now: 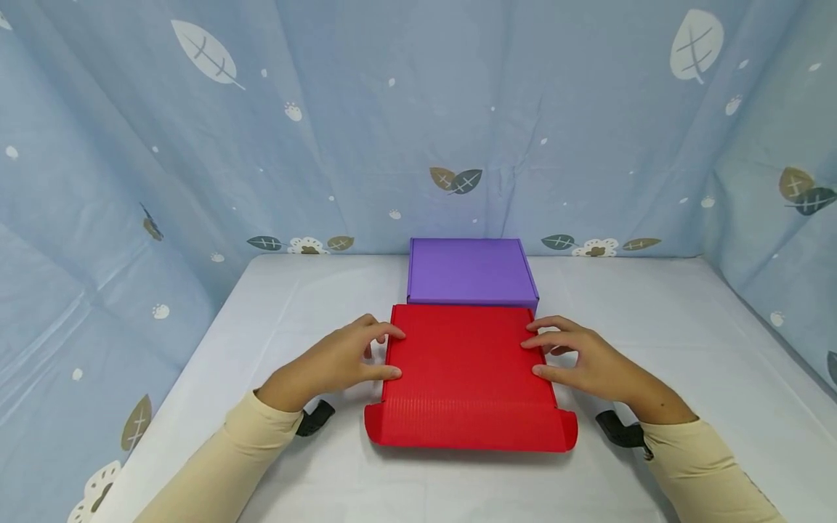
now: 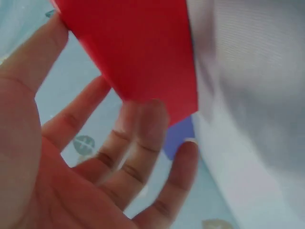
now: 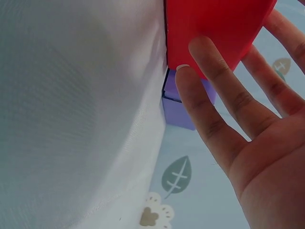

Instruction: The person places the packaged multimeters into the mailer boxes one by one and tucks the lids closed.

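Observation:
A red cardboard box [image 1: 469, 356] sits on the table with its lid down. Its front flap [image 1: 467, 425], with rounded side ears, sticks out toward the near side. My left hand [image 1: 343, 356] rests at the left edge, thumb and index fingertips on the lid; in the left wrist view, other fingers [image 2: 152, 129] extend along the red side wall. On the right edge, my right hand [image 1: 575, 356] touches the lid with its thumb and fingertips. The right wrist view shows two fairly straight fingers [image 3: 214, 67] against the box's side.
Directly behind the red box stands a closed purple box [image 1: 471, 270]. A white cloth covers the table [image 1: 314, 290]. Blue leaf-print curtains [image 1: 392, 109] hang behind and at both sides. Black straps [image 1: 621, 430] show near the wrists.

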Tool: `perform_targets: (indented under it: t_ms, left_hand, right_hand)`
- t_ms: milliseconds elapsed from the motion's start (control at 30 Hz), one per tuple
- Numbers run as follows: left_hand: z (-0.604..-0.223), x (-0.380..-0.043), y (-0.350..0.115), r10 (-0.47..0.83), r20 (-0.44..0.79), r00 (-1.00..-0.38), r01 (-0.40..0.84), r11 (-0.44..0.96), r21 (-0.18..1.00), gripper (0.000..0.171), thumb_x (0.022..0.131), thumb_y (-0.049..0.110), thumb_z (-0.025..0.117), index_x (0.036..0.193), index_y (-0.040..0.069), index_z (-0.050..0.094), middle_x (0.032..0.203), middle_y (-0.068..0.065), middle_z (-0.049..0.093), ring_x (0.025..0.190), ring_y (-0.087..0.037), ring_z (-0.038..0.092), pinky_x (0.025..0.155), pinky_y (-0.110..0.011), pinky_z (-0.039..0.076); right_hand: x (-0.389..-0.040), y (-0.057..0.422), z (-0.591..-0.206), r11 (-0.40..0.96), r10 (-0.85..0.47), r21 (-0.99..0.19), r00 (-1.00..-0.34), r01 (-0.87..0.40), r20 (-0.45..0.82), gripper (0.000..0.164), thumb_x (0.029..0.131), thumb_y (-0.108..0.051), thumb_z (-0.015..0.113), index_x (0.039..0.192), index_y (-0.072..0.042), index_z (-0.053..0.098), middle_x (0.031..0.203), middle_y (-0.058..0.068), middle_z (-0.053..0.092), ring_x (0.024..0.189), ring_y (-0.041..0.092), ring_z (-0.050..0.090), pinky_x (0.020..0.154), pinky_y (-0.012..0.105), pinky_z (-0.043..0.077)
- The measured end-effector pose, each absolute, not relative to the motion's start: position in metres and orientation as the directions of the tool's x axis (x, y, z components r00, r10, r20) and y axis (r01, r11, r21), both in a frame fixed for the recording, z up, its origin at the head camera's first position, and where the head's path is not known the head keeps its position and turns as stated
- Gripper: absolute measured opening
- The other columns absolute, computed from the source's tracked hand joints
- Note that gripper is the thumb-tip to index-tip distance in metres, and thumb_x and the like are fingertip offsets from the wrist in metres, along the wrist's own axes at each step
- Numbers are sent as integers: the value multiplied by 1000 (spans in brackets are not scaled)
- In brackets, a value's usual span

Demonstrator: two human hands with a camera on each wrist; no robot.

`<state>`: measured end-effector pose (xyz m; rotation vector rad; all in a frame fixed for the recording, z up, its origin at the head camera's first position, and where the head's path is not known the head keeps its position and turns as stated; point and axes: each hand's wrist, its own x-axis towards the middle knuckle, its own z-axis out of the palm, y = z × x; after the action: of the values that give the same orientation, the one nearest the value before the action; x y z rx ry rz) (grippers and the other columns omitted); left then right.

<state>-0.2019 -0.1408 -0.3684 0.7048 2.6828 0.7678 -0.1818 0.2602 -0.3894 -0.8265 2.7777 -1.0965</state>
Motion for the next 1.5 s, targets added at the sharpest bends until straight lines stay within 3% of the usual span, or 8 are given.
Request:
perform_targets:
  t_ms: [200,333,500,667,867,1233,1500]
  left_hand:
    - [-358,-192,-137,682,55,-729,625,631,460,14,84,19,81,97,23,79,91,12,65,77,-1,57,68,-19,50]
    - [-353,-187,-134,726,93,-681,689,593,415,10,83,13,81,90,19,81,87,12,68,76,0,59,70,-18,51]
    - [-354,-177,-133,724,122,-678,718,619,318,11,83,23,82,94,20,82,80,13,65,67,4,54,73,-25,48]
    - [-358,-165,-137,749,174,-639,769,624,139,30,87,44,75,107,22,80,83,11,70,70,1,58,78,-28,50]
    - [-361,-150,-141,765,133,-630,771,637,-9,56,83,61,71,122,21,74,83,9,70,72,-2,60,81,-32,50]
    - [-365,-136,-138,775,82,-627,760,632,-155,92,66,76,76,134,15,63,106,2,73,86,-11,70,80,-35,51]
    - [-367,-135,-140,774,87,-628,759,633,-154,98,60,76,79,135,15,61,94,7,73,74,-7,67,74,-35,53]
  right_hand:
    - [-181,260,-390,611,-488,-642,-859,-463,155,38,84,-22,81,121,-18,71,137,10,54,104,16,62,82,38,59]
    - [-180,260,-390,616,-483,-648,-865,-448,137,39,85,-24,81,122,-18,71,138,11,54,104,17,62,82,39,59]
    - [-179,260,-389,629,-478,-642,-869,-439,126,39,85,-25,80,122,-18,71,138,11,54,104,17,63,82,39,59]
    - [-178,262,-389,638,-473,-635,-873,-436,124,39,85,-26,80,122,-17,72,139,11,54,103,16,63,81,36,59]
    - [-179,261,-390,651,-472,-614,-871,-447,134,39,84,-25,81,122,-17,72,139,10,54,99,11,64,81,37,59]
    - [-179,260,-387,646,-483,-613,-866,-455,134,39,85,-26,80,122,-17,72,138,12,55,103,18,64,80,38,60]
    - [-180,261,-388,655,-474,-611,-871,-445,127,40,84,-24,82,122,-17,72,138,11,55,104,19,64,80,36,60]
